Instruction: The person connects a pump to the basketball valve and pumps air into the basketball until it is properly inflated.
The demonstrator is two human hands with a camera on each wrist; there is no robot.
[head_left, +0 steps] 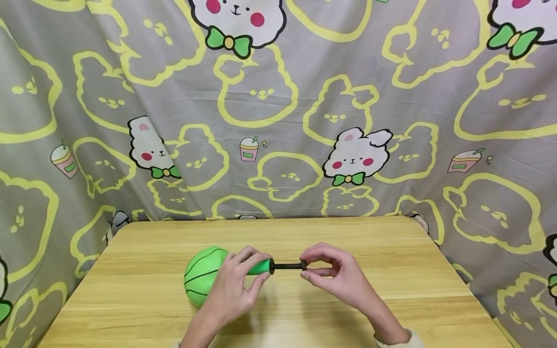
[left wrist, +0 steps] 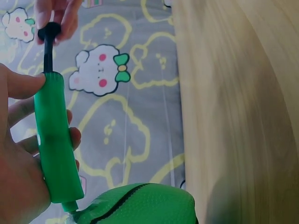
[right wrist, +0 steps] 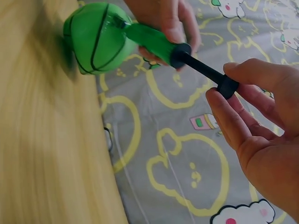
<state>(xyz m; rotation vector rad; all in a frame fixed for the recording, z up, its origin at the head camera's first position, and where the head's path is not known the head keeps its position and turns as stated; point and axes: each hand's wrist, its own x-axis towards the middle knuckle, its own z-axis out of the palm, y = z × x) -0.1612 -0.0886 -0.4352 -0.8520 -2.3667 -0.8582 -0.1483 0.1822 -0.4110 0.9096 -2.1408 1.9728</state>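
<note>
A green hand pump point(left wrist: 55, 135) lies in the grip of my left hand point(head_left: 237, 282), thumb near its black collar. Its black rod point(head_left: 288, 266) is drawn out to the right. My right hand point(head_left: 339, 275) pinches the black knob point(right wrist: 227, 87) at the rod's end between thumb and fingers. At the pump's other end is a green ball point(head_left: 202, 273) with black lines, joined to the nozzle in the left wrist view. The ball's top looks dented, and my left hand hides part of it in the head view.
A light wooden table point(head_left: 152, 309) spreads beneath both hands. Behind it and along both sides hangs a grey curtain point(head_left: 278, 111) with yellow outlines and white cartoon animals.
</note>
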